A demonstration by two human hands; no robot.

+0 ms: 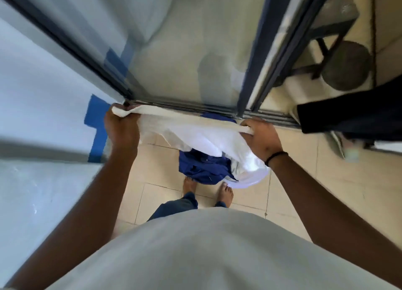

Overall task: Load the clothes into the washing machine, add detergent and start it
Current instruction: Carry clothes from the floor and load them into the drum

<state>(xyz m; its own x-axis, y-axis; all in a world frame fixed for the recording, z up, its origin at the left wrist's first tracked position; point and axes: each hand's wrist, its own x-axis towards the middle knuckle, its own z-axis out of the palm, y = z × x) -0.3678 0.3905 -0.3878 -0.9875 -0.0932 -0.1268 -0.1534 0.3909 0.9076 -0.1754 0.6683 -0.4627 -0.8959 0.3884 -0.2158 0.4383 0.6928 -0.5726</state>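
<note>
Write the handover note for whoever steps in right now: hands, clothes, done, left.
Left hand: grips one end of the white cloth.
Right hand: grips the other end, so the cloth hangs stretched between both.
Blue garment: bundled under the white cloth, above the tiled floor by the bare feet; whether it rests on the floor I cannot tell.
Place: in front of a sliding glass door. No washing machine or detergent in view.
Done: clothes picked up.
Left: carry to the machine, load, add detergent, start.
</note>
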